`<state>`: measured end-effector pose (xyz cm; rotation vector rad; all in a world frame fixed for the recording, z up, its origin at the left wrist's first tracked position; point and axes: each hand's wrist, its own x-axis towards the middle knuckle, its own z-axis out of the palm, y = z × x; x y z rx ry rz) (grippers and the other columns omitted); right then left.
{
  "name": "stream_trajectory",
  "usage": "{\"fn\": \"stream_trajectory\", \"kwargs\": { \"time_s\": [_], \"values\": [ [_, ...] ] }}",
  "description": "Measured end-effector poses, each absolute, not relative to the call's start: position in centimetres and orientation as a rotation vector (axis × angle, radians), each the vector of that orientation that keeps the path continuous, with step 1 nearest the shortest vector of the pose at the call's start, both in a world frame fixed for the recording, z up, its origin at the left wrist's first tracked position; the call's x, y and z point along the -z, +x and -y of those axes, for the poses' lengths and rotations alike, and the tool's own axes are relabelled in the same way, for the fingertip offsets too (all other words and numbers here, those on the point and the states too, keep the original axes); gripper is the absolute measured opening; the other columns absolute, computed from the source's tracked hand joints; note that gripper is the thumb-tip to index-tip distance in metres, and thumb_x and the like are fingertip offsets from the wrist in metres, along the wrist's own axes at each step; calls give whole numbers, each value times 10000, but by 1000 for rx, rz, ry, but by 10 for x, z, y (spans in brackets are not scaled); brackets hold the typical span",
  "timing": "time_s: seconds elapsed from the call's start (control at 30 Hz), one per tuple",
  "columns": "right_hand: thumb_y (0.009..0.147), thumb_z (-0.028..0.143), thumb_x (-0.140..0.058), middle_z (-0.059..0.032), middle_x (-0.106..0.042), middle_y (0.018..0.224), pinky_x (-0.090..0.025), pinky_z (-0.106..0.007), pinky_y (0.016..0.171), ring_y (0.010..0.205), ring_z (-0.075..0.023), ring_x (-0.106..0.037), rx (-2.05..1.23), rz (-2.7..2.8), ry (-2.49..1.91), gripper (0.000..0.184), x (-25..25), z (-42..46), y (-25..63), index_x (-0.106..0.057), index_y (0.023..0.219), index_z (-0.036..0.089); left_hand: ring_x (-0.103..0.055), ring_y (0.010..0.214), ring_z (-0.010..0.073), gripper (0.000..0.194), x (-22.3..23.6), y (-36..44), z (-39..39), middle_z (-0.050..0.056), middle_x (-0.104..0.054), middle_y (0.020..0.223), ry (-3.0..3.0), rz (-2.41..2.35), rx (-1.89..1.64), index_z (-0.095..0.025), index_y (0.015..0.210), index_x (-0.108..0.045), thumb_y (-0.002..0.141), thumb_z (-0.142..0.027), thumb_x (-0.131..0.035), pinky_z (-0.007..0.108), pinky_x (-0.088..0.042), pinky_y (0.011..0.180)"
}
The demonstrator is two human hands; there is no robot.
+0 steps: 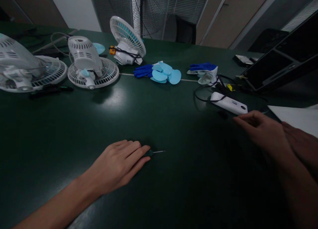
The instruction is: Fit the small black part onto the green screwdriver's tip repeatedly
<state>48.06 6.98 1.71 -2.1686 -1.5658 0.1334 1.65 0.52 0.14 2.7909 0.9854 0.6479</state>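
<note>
My left hand (124, 162) rests on the dark green table with its fingers closed around the handle of a small screwdriver (159, 152). Most of the handle is hidden under the fingers; the thin metal shaft points right. At the right, my right hand (264, 133) is raised, thumb and forefinger together in a pinch. Whatever may be between those fingertips is too small or dark to make out. Just beyond it lies a white elongated device (230, 103) with a black cable. A small dark spot (223, 114) shows on the table left of the fingertips.
Another person's hand (301, 143) is behind my right wrist. White fans (93, 63) stand at the back left, one tilted upright (128, 40). Light blue fan blades (167, 72) lie beside blue gloves (144, 71). More gloves (205, 70) and a black case (285, 57) are farther right.
</note>
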Motion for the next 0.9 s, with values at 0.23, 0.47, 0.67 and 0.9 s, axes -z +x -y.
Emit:
{"fn": "stream_trajectory", "kwargs": {
  "time_s": [0.23, 0.47, 0.67, 0.9],
  "values": [
    [790, 413, -710, -73, -727, 819, -498, -293, 667, 746, -202, -684, 3, 1412, -1951, 253, -4, -74, 446, -696, 895, 183, -652, 821, 181, 276, -1, 16, -5, 67, -661, 976, 2798, -985, -664, -136, 1241, -594, 1021, -257, -480, 340, -580, 715],
    [839, 377, -666, -94, -739, 960, -521, -315, 763, 805, -203, -684, 192, 1529, -1874, 357, 12, -83, 446, -726, 1123, 171, -643, 794, 180, 281, -2, 15, -5, 67, -661, 968, 2797, -977, -650, -135, 1255, -581, 1011, -250, -501, 334, -568, 686],
    [891, 372, -593, -113, -730, 1069, -498, -346, 867, 910, -228, -667, 300, 1735, -1818, 332, 19, -85, 450, -748, 1113, 180, -644, 777, 182, 272, -3, 17, -6, 62, -655, 937, 2796, -977, -671, -127, 1240, -584, 1011, -246, -498, 338, -568, 669],
    [889, 372, -592, -114, -723, 1102, -477, -357, 932, 1002, -239, -656, 318, 1710, -1842, 327, 22, -87, 452, -744, 1104, 178, -648, 785, 177, 271, -2, 17, -6, 57, -654, 938, 2788, -975, -675, -128, 1241, -585, 1013, -245, -497, 329, -567, 677]
  ]
}}
